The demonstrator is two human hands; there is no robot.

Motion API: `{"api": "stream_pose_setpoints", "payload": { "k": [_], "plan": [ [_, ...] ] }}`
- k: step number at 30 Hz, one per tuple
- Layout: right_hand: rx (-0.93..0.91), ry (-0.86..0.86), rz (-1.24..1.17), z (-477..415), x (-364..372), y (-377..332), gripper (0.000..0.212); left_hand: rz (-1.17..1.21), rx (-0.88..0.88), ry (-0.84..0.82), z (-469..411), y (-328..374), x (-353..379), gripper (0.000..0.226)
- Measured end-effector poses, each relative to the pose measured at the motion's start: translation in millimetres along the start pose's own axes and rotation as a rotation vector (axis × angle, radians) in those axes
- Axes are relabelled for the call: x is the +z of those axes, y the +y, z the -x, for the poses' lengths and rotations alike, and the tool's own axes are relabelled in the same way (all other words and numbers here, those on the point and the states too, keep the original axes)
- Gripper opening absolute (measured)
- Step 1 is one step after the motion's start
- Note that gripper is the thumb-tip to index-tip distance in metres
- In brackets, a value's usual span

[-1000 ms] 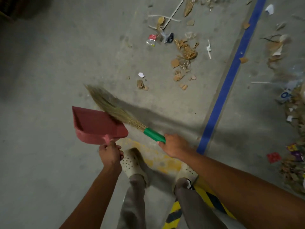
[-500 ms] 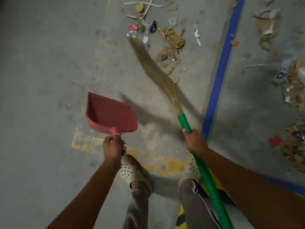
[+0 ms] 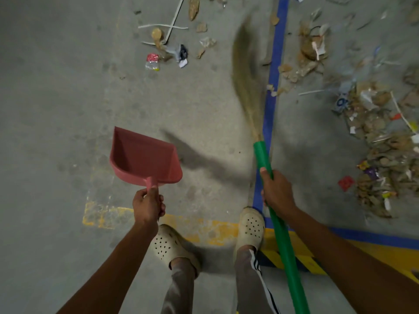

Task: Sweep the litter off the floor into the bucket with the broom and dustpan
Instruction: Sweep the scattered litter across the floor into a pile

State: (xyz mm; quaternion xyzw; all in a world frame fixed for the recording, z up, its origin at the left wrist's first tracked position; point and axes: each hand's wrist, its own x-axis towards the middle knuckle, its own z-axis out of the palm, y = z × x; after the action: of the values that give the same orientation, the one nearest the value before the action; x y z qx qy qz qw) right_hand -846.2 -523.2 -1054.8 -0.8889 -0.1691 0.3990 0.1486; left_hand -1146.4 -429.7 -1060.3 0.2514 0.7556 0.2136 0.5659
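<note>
The concrete floor [image 3: 56, 109] carries litter [image 3: 381, 155], heaped thickest right of a blue line [image 3: 275, 64]. The broom [image 3: 281, 234] angles forward along that line, its bristles blurred, seemingly low over the floor. The red dustpan [image 3: 145, 157] hangs to its left. The right grip [image 3: 277, 192] clasps the green broom handle, and the left grip [image 3: 147, 206] clasps the dustpan's stub.

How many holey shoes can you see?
2. The left shoe is below the left hand that holds the dustpan. The right shoe is on the yellow line, beside the green broom handle. None seem hidden.
</note>
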Motion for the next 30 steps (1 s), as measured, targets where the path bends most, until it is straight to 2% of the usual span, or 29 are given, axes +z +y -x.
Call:
{"api": "stream_pose_setpoints", "payload": {
  "k": [6,9,11,14,18,21,25,30],
  "plan": [
    [-0.154,-0.285,0.403,22.0,48.7,-4.1,0.047,-0.009,-0.044,0.047,-3.0,-5.8,-4.5,0.016],
    [-0.076,-0.362,0.472,11.5,62.5,6.5,0.052,-0.008,-0.055,0.042,-6.1,-9.1,-9.8,0.017],
    [-0.006,-0.312,0.445,0.3,60.5,17.5,0.059,-0.015,-0.065,0.035,-7.7,-9.2,-11.8,0.016],
    [0.099,-0.220,0.351,-19.0,37.7,27.9,0.056,-0.026,-0.056,0.026,-11.5,-6.0,-12.1,0.015],
    [0.254,-0.111,0.135,-40.0,-10.0,30.6,0.060,-0.009,-0.044,0.001,-17.3,2.0,-11.6,0.016],
    [0.350,-0.027,-0.051,-43.4,-34.9,19.2,0.058,0.004,-0.028,-0.032,-20.1,10.5,-13.2,0.025],
    [0.318,0.072,-0.254,-22.9,-47.4,-13.6,0.049,0.049,-0.025,-0.085,-17.4,29.3,-18.5,0.030],
    [0.080,0.063,-0.182,35.9,-30.5,-60.8,0.048,0.075,-0.024,-0.101,-8.2,63.2,-37.9,0.032]
  ]
}}
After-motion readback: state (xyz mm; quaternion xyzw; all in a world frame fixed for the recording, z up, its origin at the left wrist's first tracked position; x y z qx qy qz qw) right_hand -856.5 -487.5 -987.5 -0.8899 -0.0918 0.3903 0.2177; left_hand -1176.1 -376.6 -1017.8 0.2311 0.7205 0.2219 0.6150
